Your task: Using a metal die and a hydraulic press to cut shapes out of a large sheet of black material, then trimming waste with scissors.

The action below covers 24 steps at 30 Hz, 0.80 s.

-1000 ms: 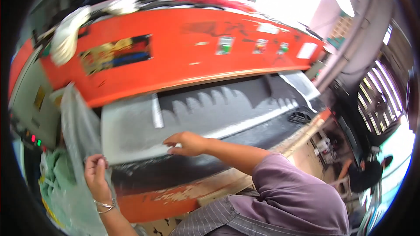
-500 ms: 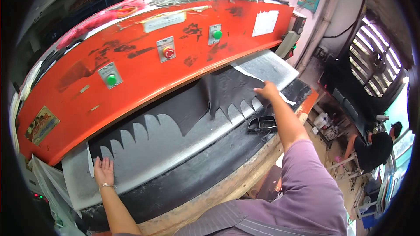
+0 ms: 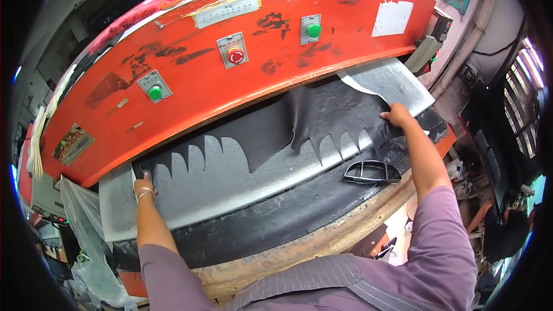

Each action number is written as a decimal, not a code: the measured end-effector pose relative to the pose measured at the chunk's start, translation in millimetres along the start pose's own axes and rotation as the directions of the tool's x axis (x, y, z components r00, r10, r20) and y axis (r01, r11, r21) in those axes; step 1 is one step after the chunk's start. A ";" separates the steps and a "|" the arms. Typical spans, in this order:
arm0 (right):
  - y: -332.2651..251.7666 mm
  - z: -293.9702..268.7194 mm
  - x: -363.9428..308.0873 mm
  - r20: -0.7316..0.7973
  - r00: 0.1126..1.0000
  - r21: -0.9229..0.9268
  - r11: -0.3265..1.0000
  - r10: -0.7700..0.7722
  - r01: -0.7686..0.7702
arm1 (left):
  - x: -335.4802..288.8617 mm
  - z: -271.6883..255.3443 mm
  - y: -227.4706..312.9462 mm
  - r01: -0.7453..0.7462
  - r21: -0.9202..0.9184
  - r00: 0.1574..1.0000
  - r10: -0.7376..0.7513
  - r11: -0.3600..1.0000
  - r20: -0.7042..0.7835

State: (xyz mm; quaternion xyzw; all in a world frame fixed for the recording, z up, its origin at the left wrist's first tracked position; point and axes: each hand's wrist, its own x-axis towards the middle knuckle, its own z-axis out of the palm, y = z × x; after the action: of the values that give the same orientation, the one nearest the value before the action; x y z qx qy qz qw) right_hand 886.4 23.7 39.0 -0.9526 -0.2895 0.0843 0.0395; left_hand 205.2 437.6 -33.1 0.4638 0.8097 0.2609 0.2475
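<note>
A dark leather sheet [image 3: 340, 106] with curved, pointed cut-outs along its near edge lies on the grey cutting board [image 3: 219, 190] of an orange press. It has a raised fold near its middle. At its left end my left hand [image 3: 144, 184] pinches the edge, thumb on top. My right hand [image 3: 399, 115] is closed on the sheet's right end, fingers partly hidden. A pale backing strip [image 3: 360, 85] shows along the far right edge. Nearer to me, on the black ledge, rests a half-oval cutting die [image 3: 368, 181] with thin crossbars, touched by neither hand.
The orange press beam [image 3: 190, 92] spans the far side, low over the board. On it are two green buttons [image 3: 313, 30] and a red knob [image 3: 235, 55]. Clear plastic sheeting [image 3: 86, 224] hangs at the left. A worn wooden edge [image 3: 322, 253] runs along my side.
My left hand has gone from lying spread near the sheet's left end to pinching it. My right hand has closed on the right end. The view has shifted.
</note>
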 end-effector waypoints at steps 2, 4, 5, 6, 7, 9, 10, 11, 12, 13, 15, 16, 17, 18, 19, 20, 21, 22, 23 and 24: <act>-12.5 -14.4 0.3 -0.068 0.996 -0.002 0.998 -0.065 0.065 | 47.6 -22.2 -40.7 -0.255 0.289 0.954 0.290 0.923 -0.083; 14.7 -37.6 2.3 -0.167 0.986 -0.090 0.996 0.011 -0.027 | 46.0 -3.0 -33.2 -0.543 0.505 0.807 0.582 0.671 0.095; 15.0 -54.9 -1.2 -0.167 0.986 -0.059 0.998 -0.002 -0.008 | 50.1 -14.2 -42.7 -0.534 0.504 0.815 0.571 0.679 0.094; 14.5 -64.9 -1.8 -0.183 0.982 -0.082 0.996 -0.045 0.031 | 54.3 -27.4 -51.9 -0.565 0.473 0.797 0.595 0.676 0.103; 13.6 -72.5 -2.1 -0.200 0.976 -0.102 0.992 -0.088 0.068 | 56.8 -40.3 -60.9 -0.597 0.440 0.777 0.621 0.671 0.107; 11.3 -78.7 -2.7 -0.132 0.991 -0.086 0.996 -0.034 0.023 | 46.3 -58.5 -77.1 -0.639 0.418 0.747 0.650 0.646 0.138; 13.7 -83.1 -4.2 -0.068 0.997 -0.069 0.997 0.027 -0.031 | 31.3 -66.5 -79.0 -0.628 0.450 0.761 0.621 0.635 0.187; 37.2 -80.8 -3.6 -0.077 0.996 -0.080 0.995 0.046 -0.052 | 15.2 -64.8 -73.6 -0.632 0.471 0.764 0.596 0.616 0.246; 70.8 -68.4 2.0 -0.112 0.993 -0.065 0.997 0.036 -0.043 | 1.0 -66.5 -73.2 -0.641 0.456 0.759 0.599 0.617 0.256; 89.3 -59.0 4.9 -0.139 0.990 -0.047 0.999 0.017 -0.024 | -11.3 -72.0 -76.0 -0.641 0.477 0.759 0.586 0.601 0.283; 81.5 -59.6 -11.3 0.033 0.989 -0.022 0.990 0.142 -0.141 | -33.3 -84.9 -84.0 -0.634 0.509 0.767 0.561 0.583 0.313; 97.5 -56.7 -18.4 0.028 0.993 0.021 0.993 0.115 -0.115 | -45.7 -91.4 -88.3 -0.631 0.499 0.771 0.551 0.594 0.319; 109.6 -48.2 -20.2 0.036 0.996 0.062 0.995 0.080 -0.083 | -55.5 -96.6 -95.0 -0.620 0.500 0.782 0.532 0.605 0.326; 123.3 -37.6 -24.4 0.047 0.995 0.056 0.995 0.084 -0.086 | -61.7 -99.4 -100.7 -0.619 0.504 0.783 0.524 0.602 0.335; 128.4 -27.3 -28.8 0.021 0.992 0.023 0.992 0.126 -0.126 | -68.5 -106.7 -108.8 -0.615 0.501 0.786 0.529 0.609 0.321; 127.4 -21.4 -34.4 -0.008 0.986 -0.011 0.986 0.168 -0.168 | -75.5 -109.4 -113.8 -0.611 0.496 0.788 0.534 0.616 0.308; 127.4 -19.3 -40.5 0.065 0.990 -0.019 0.992 0.127 -0.126 | -83.3 -110.9 -115.5 -0.604 0.505 0.794 0.523 0.617 0.311; 130.6 -13.1 -48.1 0.049 0.992 0.018 0.993 0.113 -0.114 | -91.8 -111.1 -115.5 -0.598 0.509 0.797 0.529 0.619 0.293; 138.2 -6.0 -54.3 0.032 0.994 0.059 0.993 0.103 -0.104 | -98.7 -109.8 -113.2 -0.595 0.514 0.797 0.538 0.618 0.275; 149.3 2.1 -54.6 0.037 0.993 0.076 0.991 0.109 -0.111 | -105.4 -108.0 -112.7 -0.579 0.520 0.810 0.518 0.628 0.276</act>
State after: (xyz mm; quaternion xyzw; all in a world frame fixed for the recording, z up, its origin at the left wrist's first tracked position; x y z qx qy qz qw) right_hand 922.8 -130.6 26.0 -0.9634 -0.2336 0.1134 0.0672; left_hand 112.9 275.1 -9.8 0.7529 0.6555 0.0398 0.0423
